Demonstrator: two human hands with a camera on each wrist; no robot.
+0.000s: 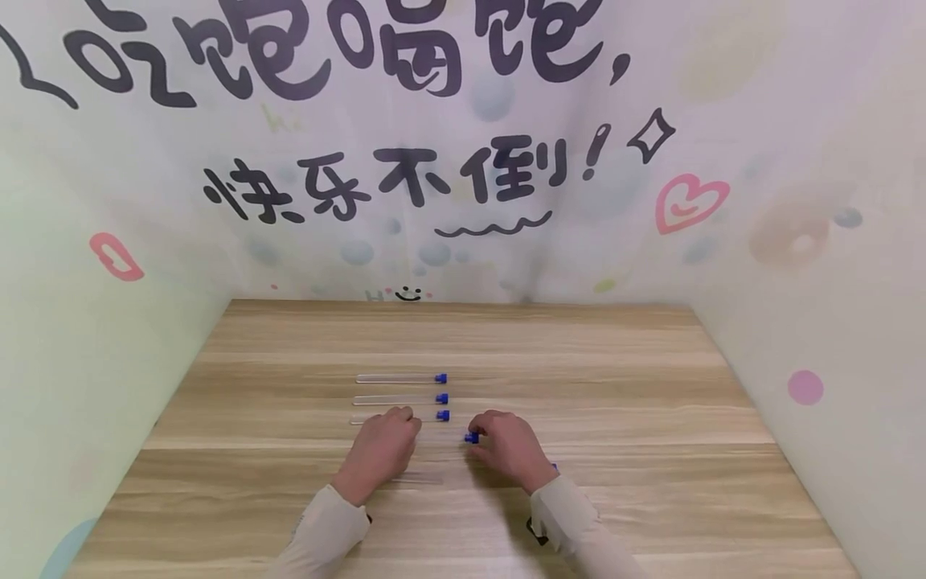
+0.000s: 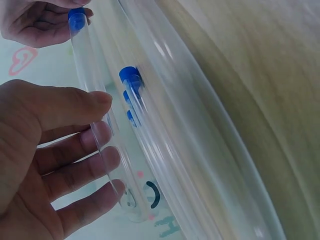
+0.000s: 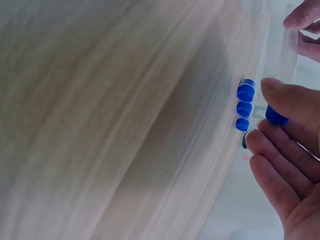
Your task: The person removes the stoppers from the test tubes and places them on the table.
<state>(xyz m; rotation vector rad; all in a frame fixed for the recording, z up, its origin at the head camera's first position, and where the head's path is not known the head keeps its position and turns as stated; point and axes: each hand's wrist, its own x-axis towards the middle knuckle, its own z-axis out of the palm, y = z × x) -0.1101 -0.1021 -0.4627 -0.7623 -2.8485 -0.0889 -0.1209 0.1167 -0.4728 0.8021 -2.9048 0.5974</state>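
Note:
My left hand [image 1: 381,445] pinches a clear test tube [image 2: 85,55] between thumb and fingertips, along its body. At the tube's mouth is a blue stopper [image 3: 276,116], which my right hand [image 1: 512,446] holds between thumb and fingers. In the head view this blue end [image 1: 471,438] shows at the right fingertips, while the left hand covers part of the tube. Just beyond the hands, three test tubes with blue stoppers [image 1: 443,399] lie side by side, their stoppered ends to the right. The left fingers overlap the nearest of them in the head view.
Nearer to me, a clear tube [image 1: 419,478] without a stopper lies beside the left wrist. Another blue stopper [image 1: 555,466] peeks out behind the right wrist. The wooden table [image 1: 637,362] meets a printed wall cloth [image 1: 318,265] at its back and sides.

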